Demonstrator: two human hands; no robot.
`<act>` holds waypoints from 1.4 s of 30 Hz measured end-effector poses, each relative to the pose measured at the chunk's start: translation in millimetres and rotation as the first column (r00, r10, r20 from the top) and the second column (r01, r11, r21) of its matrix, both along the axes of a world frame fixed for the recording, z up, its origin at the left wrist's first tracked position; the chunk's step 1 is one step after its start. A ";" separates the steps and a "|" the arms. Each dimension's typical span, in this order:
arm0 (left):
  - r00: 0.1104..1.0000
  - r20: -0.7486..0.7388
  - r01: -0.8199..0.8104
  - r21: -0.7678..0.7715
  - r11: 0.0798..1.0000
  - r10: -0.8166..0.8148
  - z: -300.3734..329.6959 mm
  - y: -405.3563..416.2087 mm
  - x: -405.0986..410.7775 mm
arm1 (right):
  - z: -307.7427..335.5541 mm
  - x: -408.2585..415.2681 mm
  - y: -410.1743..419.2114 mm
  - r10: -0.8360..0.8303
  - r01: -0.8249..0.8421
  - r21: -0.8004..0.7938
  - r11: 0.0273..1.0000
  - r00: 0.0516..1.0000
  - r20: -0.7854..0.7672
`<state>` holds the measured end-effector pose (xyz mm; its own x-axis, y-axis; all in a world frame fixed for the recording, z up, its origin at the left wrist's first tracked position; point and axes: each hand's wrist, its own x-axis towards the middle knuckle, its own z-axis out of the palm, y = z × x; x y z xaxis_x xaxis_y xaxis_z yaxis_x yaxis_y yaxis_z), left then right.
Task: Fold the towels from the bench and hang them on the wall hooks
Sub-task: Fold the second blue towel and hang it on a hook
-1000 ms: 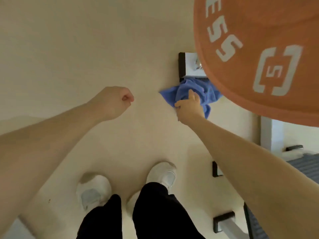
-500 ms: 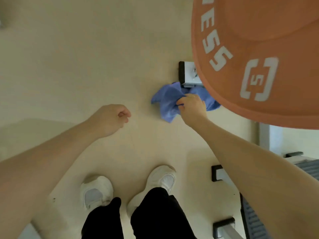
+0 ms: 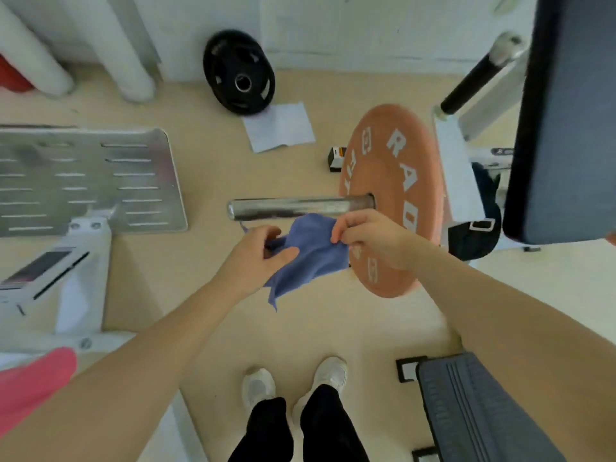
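A small blue towel (image 3: 311, 253) hangs in the air in front of me, held by both hands. My left hand (image 3: 255, 258) grips its left edge with thumb and curled fingers. My right hand (image 3: 370, 238) pinches its upper right corner. The lower corner of the towel dangles toward the floor. A grey padded bench (image 3: 480, 411) stands at the lower right, partly behind my right forearm. No wall hooks are in sight.
An orange weight plate (image 3: 393, 181) sits on a steel bar sleeve (image 3: 293, 208) just beyond the towel. A black plate (image 3: 238, 71) leans on the far wall, with white paper (image 3: 280, 126) on the floor. A metal footplate (image 3: 83, 181) lies left, a dark pad (image 3: 563, 118) right, something pink (image 3: 33, 381) lower left.
My right hand has lifted the blue towel off the floor, and my left hand, empty before, has taken hold of its other side. The view has tilted up and shows the room.
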<state>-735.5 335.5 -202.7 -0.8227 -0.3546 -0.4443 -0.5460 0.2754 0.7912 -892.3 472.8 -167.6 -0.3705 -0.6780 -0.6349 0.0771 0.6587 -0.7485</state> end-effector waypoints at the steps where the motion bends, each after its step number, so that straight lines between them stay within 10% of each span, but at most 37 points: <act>1: 0.999 0.003 0.042 -0.019 0.999 -0.041 26.2 -1.8 -2.1 | 29.0 -0.2 -2.7 -0.012 0.013 -0.034 0.999 1.000 0.025; 6: 0.993 -0.108 -0.054 0.017 0.998 0.055 146.4 -1.8 -5.5 | 149.8 11.2 -15.3 -0.243 0.285 -0.288 0.914 0.954 0.174; 8: 0.985 -0.143 -0.110 -0.095 0.989 0.096 184.7 -1.0 -3.7 | 174.9 22.5 -14.3 -0.445 0.409 -0.335 0.849 0.895 -0.036; 11: 0.977 -0.163 -0.176 -0.225 0.958 0.141 232.3 2.0 -6.8 | 206.5 40.1 -7.9 -0.436 0.338 -0.344 0.876 0.860 -0.266; 18: 0.790 -0.530 -0.300 0.101 0.948 0.307 312.8 24.1 -3.3 | 272.9 52.0 5.3 -0.254 0.095 -0.404 0.910 0.898 -0.360; 21: 0.975 -0.224 0.025 0.060 0.998 -0.011 335.8 22.6 12.1 | 296.4 49.5 9.0 -0.295 0.098 -0.442 0.892 0.866 -0.405; 24: 0.920 0.280 0.368 -0.369 0.854 -0.275 342.5 9.3 14.3 | 306.6 45.3 8.7 -0.237 0.083 -0.291 0.953 0.802 -0.549; 26: 0.984 -0.047 0.111 -0.579 0.808 -0.169 346.8 4.2 9.7 | 308.9 51.4 5.0 -0.218 0.060 -0.297 0.953 0.816 -0.535; 29: 0.878 -0.476 -0.039 -0.188 0.981 -0.057 360.3 0.5 13.4 | 311.1 66.5 -6.3 -0.187 -0.009 -0.434 0.901 0.894 -0.407; 31: 0.947 -0.182 0.242 -0.137 0.961 -0.264 365.7 -5.1 19.1 | 313.9 73.2 -14.4 -0.121 -0.078 -0.460 0.884 0.914 -0.388; 33: 0.935 0.060 0.342 -0.403 0.849 -0.349 360.6 -13.9 23.2 | 314.1 79.6 -19.0 -0.031 -0.161 -0.390 0.907 0.897 -0.442; 36: 0.923 -0.366 -0.115 -0.553 0.825 -0.116 355.5 -26.6 26.8 | 307.8 83.3 -21.6 0.034 -0.209 -0.262 0.942 0.837 -0.547; 40: 0.935 0.041 0.323 -0.507 0.799 -0.352 343.7 -30.8 36.4 | 296.1 86.1 -14.6 0.098 -0.235 -0.173 0.956 0.816 -0.569; 42: 0.926 -0.086 0.289 -0.464 0.837 -0.368 345.7 -23.2 38.9 | 295.5 87.8 -10.8 0.113 -0.263 -0.188 0.946 0.812 -0.572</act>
<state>-696.7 312.3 143.0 -0.9722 -0.1743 -0.1562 -0.2338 0.7515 0.6169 -804.5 462.0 128.0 -0.4528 -0.8757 -0.1677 -0.5003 0.4052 -0.7652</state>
